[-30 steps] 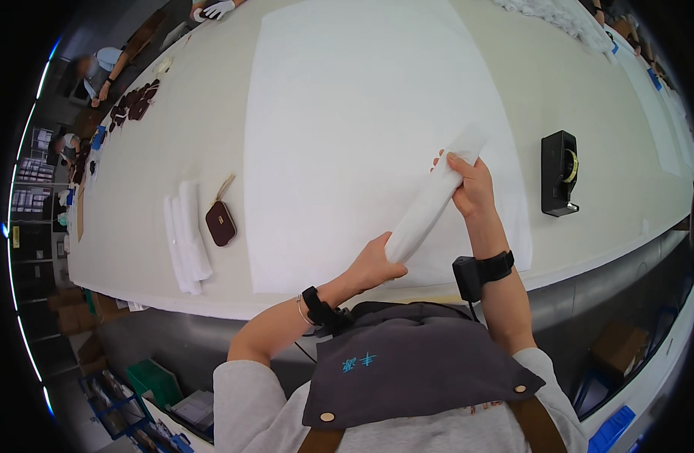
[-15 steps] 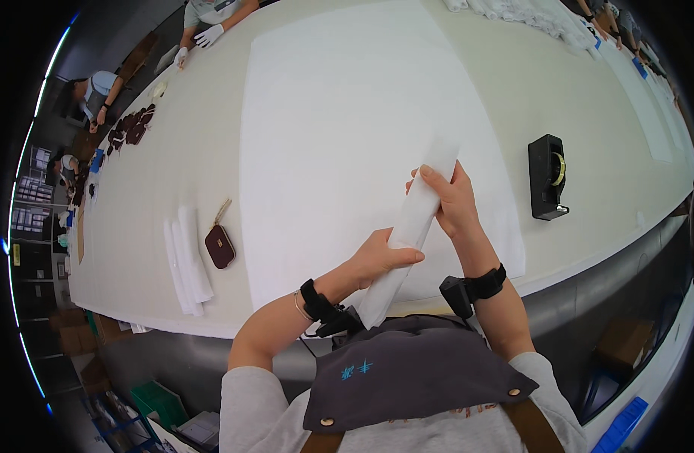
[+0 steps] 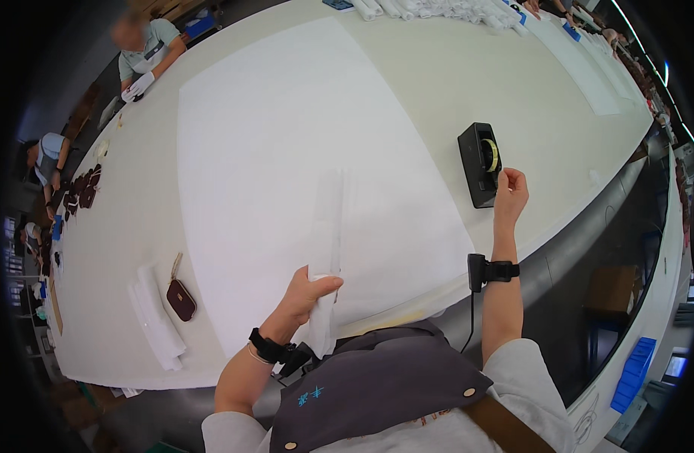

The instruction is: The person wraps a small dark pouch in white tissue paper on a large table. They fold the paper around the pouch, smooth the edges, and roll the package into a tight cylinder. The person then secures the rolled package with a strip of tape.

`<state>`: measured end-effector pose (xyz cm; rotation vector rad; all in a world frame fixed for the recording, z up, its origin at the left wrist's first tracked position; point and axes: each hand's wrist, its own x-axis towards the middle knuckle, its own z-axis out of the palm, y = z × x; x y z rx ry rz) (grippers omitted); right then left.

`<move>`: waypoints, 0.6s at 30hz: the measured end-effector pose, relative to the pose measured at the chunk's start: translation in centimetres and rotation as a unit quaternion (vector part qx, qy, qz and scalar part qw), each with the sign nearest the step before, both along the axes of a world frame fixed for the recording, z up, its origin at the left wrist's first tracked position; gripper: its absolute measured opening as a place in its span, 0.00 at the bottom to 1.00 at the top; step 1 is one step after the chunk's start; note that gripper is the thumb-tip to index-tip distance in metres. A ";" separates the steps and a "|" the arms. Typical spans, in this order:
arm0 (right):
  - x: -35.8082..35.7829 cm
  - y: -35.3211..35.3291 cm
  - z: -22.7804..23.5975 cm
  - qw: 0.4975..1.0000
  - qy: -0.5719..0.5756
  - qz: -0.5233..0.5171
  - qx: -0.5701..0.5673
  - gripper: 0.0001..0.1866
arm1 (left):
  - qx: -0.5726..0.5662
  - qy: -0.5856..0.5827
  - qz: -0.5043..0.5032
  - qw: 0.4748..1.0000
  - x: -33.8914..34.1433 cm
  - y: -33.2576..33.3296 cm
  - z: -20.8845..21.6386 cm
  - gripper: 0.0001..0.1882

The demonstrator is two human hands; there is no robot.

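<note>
My left hand (image 3: 305, 296) is closed around the lower part of a thin white roll (image 3: 335, 234), apparently paper or tissue, which lies along the large white sheet (image 3: 264, 151) on the table. My right hand (image 3: 513, 190) has its fingers pinched together at the near right end of a black tape dispenser (image 3: 477, 162). A yellowish tape roll (image 3: 493, 155) sits in the dispenser. The hand covers the dispenser's cutting end, so what the fingertips hold, if anything, is too small to make out.
Left of the sheet lie a small dark red zipped pouch (image 3: 181, 300) and more white rolls (image 3: 157, 317). Many white rolls (image 3: 453, 11) are piled at the far edge. Dark pouches (image 3: 84, 189) lie far left. A gloved co-worker (image 3: 147, 57) stands at the far left edge.
My right hand has let go of the white roll and moved right to the tape dispenser. My left hand still holds the roll, now lower and more upright. The view has turned rightward.
</note>
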<state>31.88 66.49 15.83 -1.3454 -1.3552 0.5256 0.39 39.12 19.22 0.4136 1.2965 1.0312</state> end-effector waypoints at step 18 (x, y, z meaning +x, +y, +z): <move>8.3 -0.4 -4.2 0.963 -0.009 0.012 -0.270 0.12 | -0.002 0.027 -0.008 1.000 1.5 1.8 0.7 0.18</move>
